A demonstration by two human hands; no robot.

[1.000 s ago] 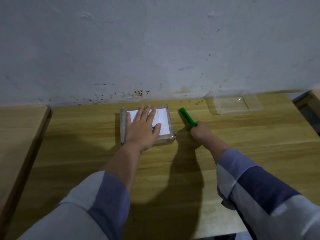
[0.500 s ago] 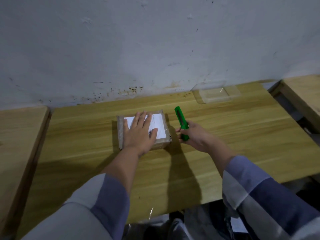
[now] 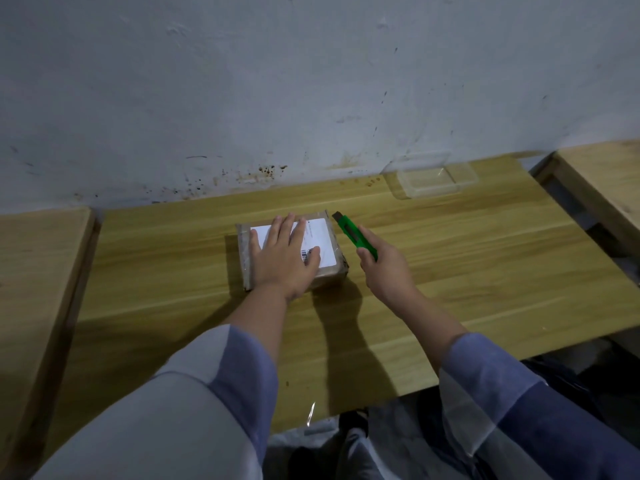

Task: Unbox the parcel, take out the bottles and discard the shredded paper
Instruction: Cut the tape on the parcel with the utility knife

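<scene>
A small brown taped parcel (image 3: 327,268) with a white shipping label lies closed on the wooden table (image 3: 450,271), near the wall. My left hand (image 3: 284,258) rests flat on top of it, fingers spread, covering most of the label. My right hand (image 3: 384,268) is just right of the parcel and grips a green utility knife (image 3: 353,233), which points away from me along the parcel's right side. No bottles or shredded paper show.
A clear plastic container (image 3: 429,178) sits at the back right of the table against the grey wall. A second wooden table (image 3: 31,271) adjoins on the left and a third (image 3: 602,178) stands at the right, across a gap.
My right hand has shifted its hold on the green knife and lifted it beside the parcel's right edge. My left hand stays flat on the parcel. The view has tilted down.
</scene>
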